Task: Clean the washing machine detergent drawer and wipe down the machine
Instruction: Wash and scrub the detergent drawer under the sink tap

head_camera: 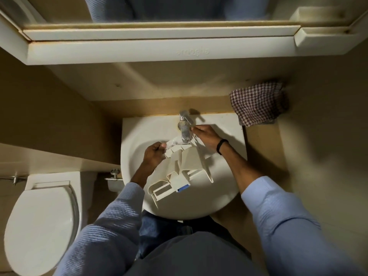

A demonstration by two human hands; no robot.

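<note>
The cream detergent drawer [182,168] lies tilted in the white sink [137,134], its blue-tabbed front end pointing toward me. My left hand [153,154] grips the drawer's far left end under the chrome tap [185,126], where water seems to splash. My right hand [205,136] reaches to the tap, its fingertips pinching the lever handle. A black band sits on my right wrist.
A checked cloth [258,102] hangs on the wall to the right of the sink. A toilet [41,222] with its lid down stands at the left. A mirror cabinet [159,42] juts out above the sink.
</note>
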